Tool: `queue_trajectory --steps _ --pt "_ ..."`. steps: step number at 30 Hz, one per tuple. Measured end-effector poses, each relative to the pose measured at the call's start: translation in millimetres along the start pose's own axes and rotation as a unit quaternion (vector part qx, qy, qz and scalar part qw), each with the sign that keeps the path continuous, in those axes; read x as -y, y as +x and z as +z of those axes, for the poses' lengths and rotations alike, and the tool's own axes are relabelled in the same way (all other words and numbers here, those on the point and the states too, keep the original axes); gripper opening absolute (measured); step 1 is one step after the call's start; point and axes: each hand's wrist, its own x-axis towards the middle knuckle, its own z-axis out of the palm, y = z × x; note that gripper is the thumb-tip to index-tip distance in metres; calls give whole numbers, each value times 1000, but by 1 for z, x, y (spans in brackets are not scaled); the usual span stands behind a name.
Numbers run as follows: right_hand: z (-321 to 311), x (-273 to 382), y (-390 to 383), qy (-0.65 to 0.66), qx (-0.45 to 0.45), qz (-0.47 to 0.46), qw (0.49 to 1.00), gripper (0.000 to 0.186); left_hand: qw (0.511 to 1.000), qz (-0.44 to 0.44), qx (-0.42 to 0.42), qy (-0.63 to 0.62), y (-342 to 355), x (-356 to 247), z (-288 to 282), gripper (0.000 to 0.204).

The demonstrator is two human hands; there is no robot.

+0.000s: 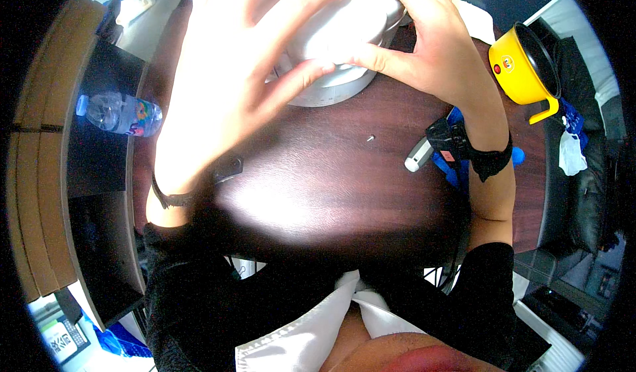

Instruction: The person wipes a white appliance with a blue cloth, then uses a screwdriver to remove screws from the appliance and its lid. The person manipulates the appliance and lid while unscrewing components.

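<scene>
My left hand (245,60), washed out by glare, has its fingers curved over a white round plastic object (358,24) at the top of the view, its thumb pressed against the near side. My right hand (424,54) grips the same object from the right, thumb on its front. The upper fingertips run out of view. The object stands on the dark wooden table (331,180). A small screw (371,138) lies in front of it. Below my right hand lie a silver cylindrical tool (416,157) and blue-and-black items (454,176), partly hidden by my wrist.
A yellow pot (520,67) with a handle is at the right, near a white crumpled bag (572,153). A water bottle (122,113) lies at the left, beside cardboard boxes (43,160). A small dark object (226,168) is by my left wrist. A black padded seat (583,206) is at the right.
</scene>
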Motion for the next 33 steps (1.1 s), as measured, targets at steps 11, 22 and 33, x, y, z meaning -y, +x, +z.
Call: queue_trajectory --steps 11,22,33 --pt "-3 0 -6 -69 46 -19 996 75 1000 4 15 -6 1 1 -8 79" --pt "1 -4 -11 -96 34 -43 994 82 999 33 -25 -7 -1 0 2 86" --pt "-8 11 -9 -21 82 88 993 85 1000 6 0 10 -8 12 3 91"
